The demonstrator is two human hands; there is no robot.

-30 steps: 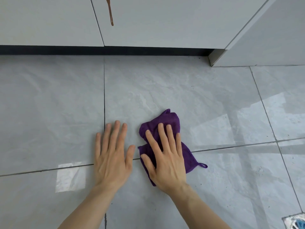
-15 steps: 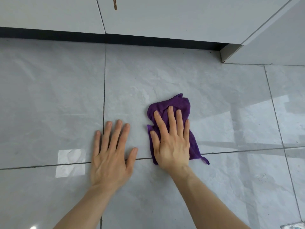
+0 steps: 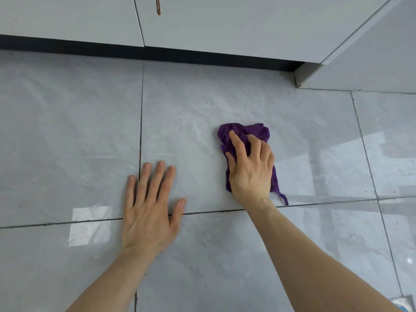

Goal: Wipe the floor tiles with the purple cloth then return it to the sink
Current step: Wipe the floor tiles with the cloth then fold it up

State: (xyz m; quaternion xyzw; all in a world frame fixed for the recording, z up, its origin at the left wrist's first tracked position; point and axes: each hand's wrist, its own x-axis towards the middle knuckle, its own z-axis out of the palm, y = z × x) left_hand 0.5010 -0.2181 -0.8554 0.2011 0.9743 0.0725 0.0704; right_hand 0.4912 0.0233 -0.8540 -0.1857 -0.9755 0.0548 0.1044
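Observation:
A crumpled purple cloth (image 3: pixel 249 131) lies on the glossy grey floor tiles (image 3: pixel 195 104), right of centre. My right hand (image 3: pixel 251 167) presses down on it, fingers curled into the fabric, covering its middle; a small hanging loop sticks out at the cloth's lower right. My left hand (image 3: pixel 149 206) rests flat on the tiles to the left, fingers spread, holding nothing, across a dark grout line. No sink is in view.
White cabinet doors (image 3: pixel 225 23) with a dark toe-kick (image 3: pixel 157 52) run along the far edge. A brown drip (image 3: pixel 158 6) runs down one door. A white panel corner (image 3: pixel 308 73) juts out at the right. A floor drain (image 3: pixel 405 302) shows at the bottom right.
My right hand has pushed the cloth away from me and to the right, across the tile toward the cabinets, bunching it. My left hand has stayed planted.

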